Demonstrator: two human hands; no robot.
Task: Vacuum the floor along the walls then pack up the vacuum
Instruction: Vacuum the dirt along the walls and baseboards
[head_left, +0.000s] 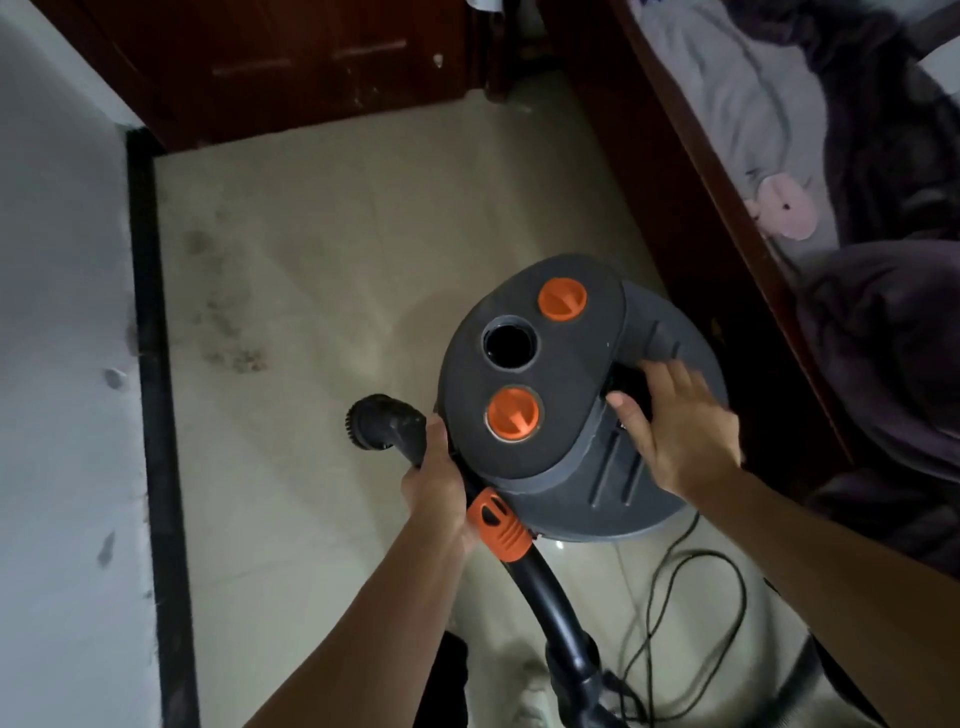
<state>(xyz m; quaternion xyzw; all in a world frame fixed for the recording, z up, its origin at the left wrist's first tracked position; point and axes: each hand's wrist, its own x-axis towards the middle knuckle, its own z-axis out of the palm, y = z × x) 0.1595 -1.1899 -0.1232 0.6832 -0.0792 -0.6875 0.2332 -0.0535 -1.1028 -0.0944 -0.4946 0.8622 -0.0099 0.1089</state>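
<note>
The vacuum (556, 457) stands on the floor (322, 260) toward its right edge, close beside the bed frame (717, 208). My left hand (434, 483) is curled round the hose (540, 587) just behind the brush nozzle (382, 423). My right hand (680, 431) lies spread on the lid at the handle recess, fingers straight, gripping nothing. The drum looks rigid, bulky and probably heavy, its plastic smooth, so I judge that handle the place to lift it. The hose will flex, and the cord (691, 623) trails loose.
</note>
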